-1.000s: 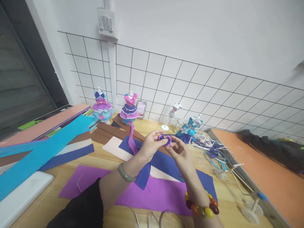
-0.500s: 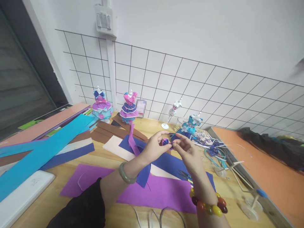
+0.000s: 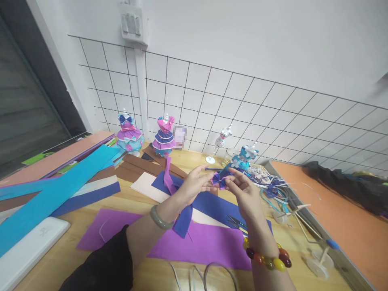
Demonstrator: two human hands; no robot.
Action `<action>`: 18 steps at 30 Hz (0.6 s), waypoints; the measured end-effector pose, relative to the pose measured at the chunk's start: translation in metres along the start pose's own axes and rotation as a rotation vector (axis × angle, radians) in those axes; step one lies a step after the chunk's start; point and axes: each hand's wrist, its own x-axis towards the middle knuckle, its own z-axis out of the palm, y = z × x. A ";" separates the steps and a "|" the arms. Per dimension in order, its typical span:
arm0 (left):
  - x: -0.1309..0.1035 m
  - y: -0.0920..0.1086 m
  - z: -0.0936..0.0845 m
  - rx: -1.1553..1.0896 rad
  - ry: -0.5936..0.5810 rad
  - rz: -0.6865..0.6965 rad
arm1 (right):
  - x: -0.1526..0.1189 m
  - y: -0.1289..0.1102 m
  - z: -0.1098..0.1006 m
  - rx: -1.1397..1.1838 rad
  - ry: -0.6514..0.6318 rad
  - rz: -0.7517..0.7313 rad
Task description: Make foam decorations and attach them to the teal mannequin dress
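Observation:
Between my two hands is a small blue and purple bow (image 3: 216,179), raised above the table. My left hand (image 3: 195,182) pinches its left side with thumb and fingers. The fingertips of my right hand (image 3: 244,192) are closed on its right side. Below lie sheets of purple paper (image 3: 206,246) and dark blue paper (image 3: 218,206), with a narrow purple strip (image 3: 169,178) reaching back from my left hand. A pair of thread snips (image 3: 238,223) rests on the blue paper beside my right wrist.
Small dress forms in paper dresses, one (image 3: 130,133) at back left and another (image 3: 244,157) at right, stand near the wall grid. A bare form (image 3: 222,139) is between. Bright blue strips (image 3: 69,186) lie left, tangled scraps (image 3: 269,182) right. A wooden stand (image 3: 321,258) is at front right.
The bow has turned and opened out between my fingers, so both its sides now show. My left fingers have shifted beneath it, and my right fingers have moved to its right end.

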 end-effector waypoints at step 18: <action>0.001 -0.004 0.000 0.127 0.015 0.093 | -0.001 -0.001 -0.004 -0.023 -0.022 0.102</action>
